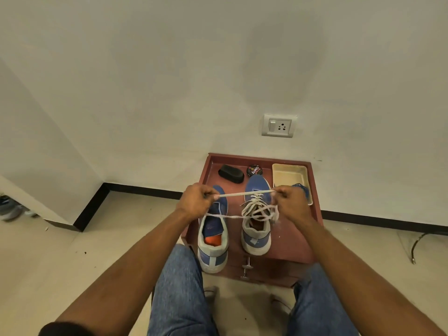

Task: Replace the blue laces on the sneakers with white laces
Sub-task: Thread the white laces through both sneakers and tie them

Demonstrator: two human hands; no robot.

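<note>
Two blue sneakers stand on a low red-brown cabinet (291,241). The right sneaker (257,234) carries a white lace (247,194) threaded through its eyelets. My left hand (197,202) and my right hand (289,202) each pinch that lace and hold a stretch of it taut between them above the shoes. A second strand runs from the right sneaker's eyelets across to under my left hand. The left sneaker (213,241) has no lace that I can see, and its orange insole shows. A blue lace (301,187) lies at the edge of the cream tray (289,174).
A black shoe brush (230,173) and a round polish tin (254,170) sit at the back of the cabinet. A wall socket (278,126) is above it. A cable (415,246) lies on the floor at right. My knees in jeans flank the cabinet front.
</note>
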